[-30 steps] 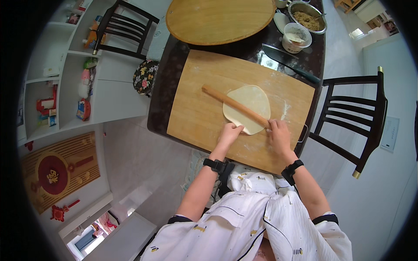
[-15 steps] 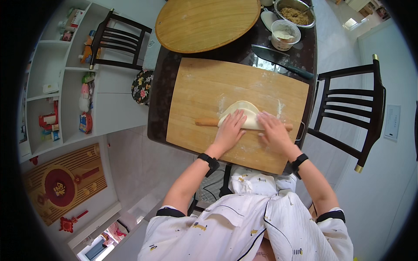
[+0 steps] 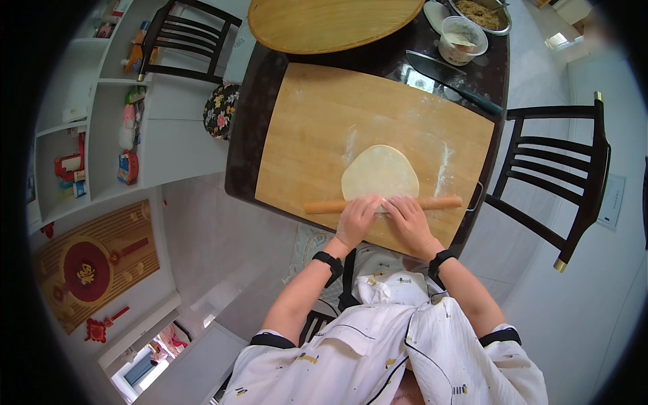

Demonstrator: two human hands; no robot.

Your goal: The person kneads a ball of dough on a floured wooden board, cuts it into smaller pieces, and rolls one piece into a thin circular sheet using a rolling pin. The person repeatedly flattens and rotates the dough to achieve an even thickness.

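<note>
A round, flat sheet of pale dough [image 3: 380, 169] lies on the flour-dusted wooden board [image 3: 304, 128]. A wooden rolling pin [image 3: 439, 202] crosses its near edge, with a bit of dough beneath the fingers at the middle. My left hand [image 3: 358, 219] grips the pin there, its fingers curled and slightly blurred. Just right of it, my right hand [image 3: 408, 219] also has its fingers bent over the pin and dough edge, nearly touching my left.
Beyond the board are a large oval wooden tray [image 3: 324, 44], a knife [image 3: 482, 99], a plastic tub [image 3: 462, 40] and a metal bowl of filling [image 3: 478, 13]. Black chairs [image 3: 550, 158] flank the dark table [image 3: 246, 135]; white shelving [image 3: 108, 81] stands at left.
Half a second ago the dough was folded over the pin; now most of it lies spread flat beyond it. Both hands and the pin are nearer the board's front edge, fingers curled more.
</note>
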